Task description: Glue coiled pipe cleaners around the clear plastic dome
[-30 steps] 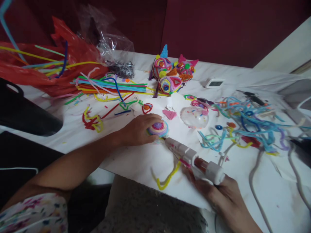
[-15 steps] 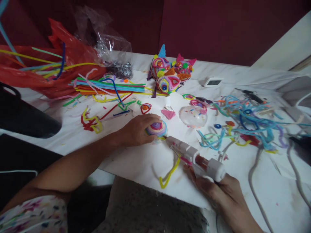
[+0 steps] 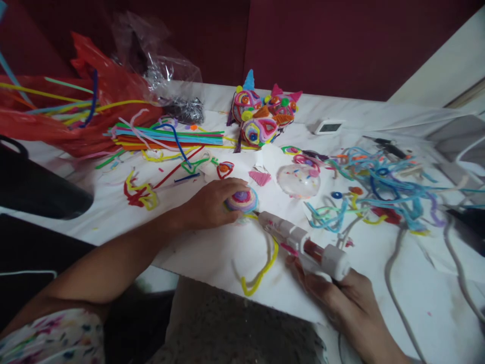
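Observation:
My left hand (image 3: pixel 215 203) grips a rounded ornament (image 3: pixel 242 199) from its left side, thumb low and fingers over the top. Coloured pipe cleaner rings cover the ornament, with a purple centre. A white glue gun (image 3: pixel 299 237) is in my right hand (image 3: pixel 341 303), its nozzle touching or just beside the ornament's lower right edge; I cannot tell which. From that edge a yellow pipe cleaner (image 3: pixel 265 270) trails down towards the table's front, ending in a bent hook. A pink triangular piece (image 3: pixel 259 177) lies just beyond the ornament.
Several finished pipe cleaner heads (image 3: pixel 261 114) stand at the back. To the right lie a clear dome (image 3: pixel 298 181), tangled blue pipe cleaners (image 3: pixel 390 177) and a grey cable (image 3: pixel 394 268). On the left are a pipe cleaner bundle (image 3: pixel 178 137), a red bag (image 3: pixel 98 65) and a black container (image 3: pixel 41 177).
The yellow pipe cleaner's free end has swung slightly left and its curve has widened. Both hands keep their hold, and the whole view has shifted a little.

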`<state>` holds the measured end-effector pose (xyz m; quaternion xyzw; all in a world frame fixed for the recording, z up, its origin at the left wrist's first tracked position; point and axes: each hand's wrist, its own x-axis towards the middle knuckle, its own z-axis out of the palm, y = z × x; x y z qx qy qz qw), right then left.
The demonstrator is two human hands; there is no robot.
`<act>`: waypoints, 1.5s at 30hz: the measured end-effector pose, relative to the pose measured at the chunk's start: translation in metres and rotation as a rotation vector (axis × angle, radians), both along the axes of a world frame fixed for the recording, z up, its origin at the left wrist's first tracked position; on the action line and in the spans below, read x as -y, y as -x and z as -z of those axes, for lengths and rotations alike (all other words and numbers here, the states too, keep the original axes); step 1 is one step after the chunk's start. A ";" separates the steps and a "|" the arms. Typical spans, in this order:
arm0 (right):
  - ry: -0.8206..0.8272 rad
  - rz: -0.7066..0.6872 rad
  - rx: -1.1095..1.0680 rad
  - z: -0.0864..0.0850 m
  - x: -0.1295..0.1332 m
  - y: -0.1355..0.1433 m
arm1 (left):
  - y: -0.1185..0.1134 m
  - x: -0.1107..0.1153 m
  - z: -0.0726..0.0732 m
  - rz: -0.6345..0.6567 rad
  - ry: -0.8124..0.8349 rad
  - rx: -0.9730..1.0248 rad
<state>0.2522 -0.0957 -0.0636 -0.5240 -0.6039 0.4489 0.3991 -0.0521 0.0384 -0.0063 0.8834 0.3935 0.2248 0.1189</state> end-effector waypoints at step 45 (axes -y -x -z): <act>-0.027 0.130 -0.053 -0.017 -0.024 0.028 | 0.000 -0.002 0.001 -0.031 -0.025 -0.010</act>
